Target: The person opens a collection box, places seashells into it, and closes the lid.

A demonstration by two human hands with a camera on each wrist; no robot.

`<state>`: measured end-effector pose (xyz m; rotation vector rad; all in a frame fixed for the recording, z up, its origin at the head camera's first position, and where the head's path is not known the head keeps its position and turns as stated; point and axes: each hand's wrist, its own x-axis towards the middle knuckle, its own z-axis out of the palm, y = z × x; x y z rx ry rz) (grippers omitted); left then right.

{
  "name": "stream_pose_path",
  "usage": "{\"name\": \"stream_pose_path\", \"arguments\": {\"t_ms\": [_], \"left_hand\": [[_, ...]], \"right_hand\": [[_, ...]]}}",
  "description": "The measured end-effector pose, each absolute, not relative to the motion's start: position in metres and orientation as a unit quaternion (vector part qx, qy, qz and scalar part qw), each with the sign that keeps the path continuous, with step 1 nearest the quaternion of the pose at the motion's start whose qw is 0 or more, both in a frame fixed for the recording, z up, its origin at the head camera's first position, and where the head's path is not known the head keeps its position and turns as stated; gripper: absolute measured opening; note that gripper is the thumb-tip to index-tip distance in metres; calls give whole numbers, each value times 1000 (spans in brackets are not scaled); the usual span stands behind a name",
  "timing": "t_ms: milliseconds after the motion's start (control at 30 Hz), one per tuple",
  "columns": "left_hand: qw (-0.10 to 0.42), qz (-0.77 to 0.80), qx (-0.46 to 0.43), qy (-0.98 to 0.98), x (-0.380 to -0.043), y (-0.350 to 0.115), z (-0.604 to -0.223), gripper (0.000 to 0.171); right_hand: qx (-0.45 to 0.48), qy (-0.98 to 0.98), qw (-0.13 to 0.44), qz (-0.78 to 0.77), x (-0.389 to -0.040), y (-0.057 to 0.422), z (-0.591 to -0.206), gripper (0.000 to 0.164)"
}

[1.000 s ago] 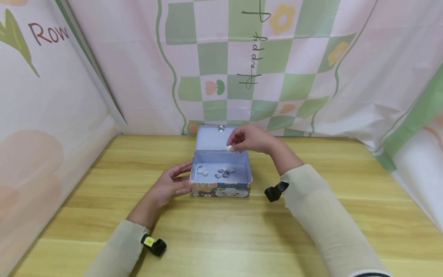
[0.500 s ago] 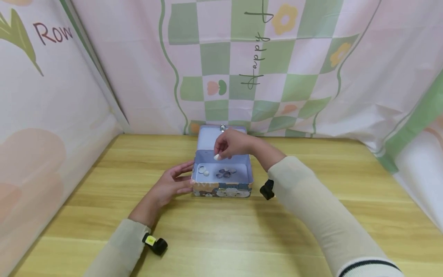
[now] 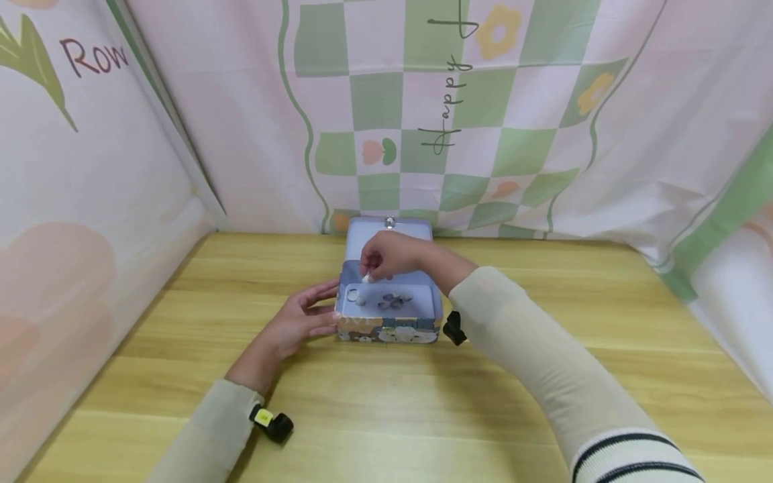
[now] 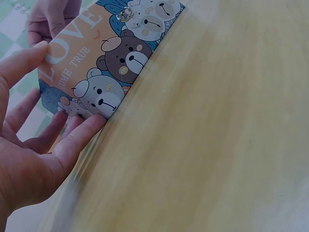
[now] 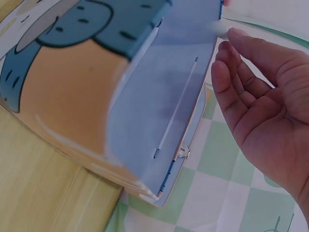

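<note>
A tin box (image 3: 362, 330) printed with bears stands on the table, its lid (image 3: 365, 233) tipped back. Inside lie several small seashells (image 3: 395, 302), most with dark markings, and a paler pair of shells (image 3: 356, 299) on the left. My right hand (image 3: 391, 255) is over the back left of the box, pinching a small white shell (image 3: 366, 278) between thumb and fingertips; it is blurred in the right wrist view. My left hand (image 3: 302, 318) rests against the box's left side, fingers spread and mostly straight, with fingertips on its wall and rim in the left wrist view.
The box stands on a wood-grain table (image 3: 374, 416), toward its back edge. Close behind the lid hangs a checked fabric curtain (image 3: 423, 100); another printed panel (image 3: 90, 168) rises on the left. Each sleeve carries a black wrist camera (image 3: 279, 427).
My right hand has moved left and down, from beside the lid to over the box's interior, still holding the white shell. The left hand has stayed against the box.
</note>
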<state>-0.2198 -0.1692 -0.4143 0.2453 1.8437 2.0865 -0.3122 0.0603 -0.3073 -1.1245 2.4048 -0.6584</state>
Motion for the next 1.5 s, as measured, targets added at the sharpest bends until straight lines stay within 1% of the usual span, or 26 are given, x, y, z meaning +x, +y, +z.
{"name": "stream_pose_path", "arguments": {"t_ms": [200, 400, 600, 933, 1233, 1500], "left_hand": [[172, 735, 82, 650, -220, -168, -413, 77], [169, 734, 79, 654, -219, -168, -413, 77], [167, 731, 76, 657, -217, -168, -411, 78], [164, 730, 77, 658, -217, -169, -413, 78], [165, 727, 81, 662, -216, -168, -412, 77], [167, 730, 78, 658, -216, -168, -411, 77]], "right_hand": [[-396, 870, 176, -234, -313, 65, -306, 11], [-388, 878, 139, -244, -309, 80, -304, 14], [-373, 876, 108, -286, -299, 99, -302, 15], [-344, 869, 49, -351, -279, 116, -306, 14], [-309, 861, 38, -402, -266, 132, -315, 19], [-296, 848, 9, -440, -257, 144, -327, 19]]}}
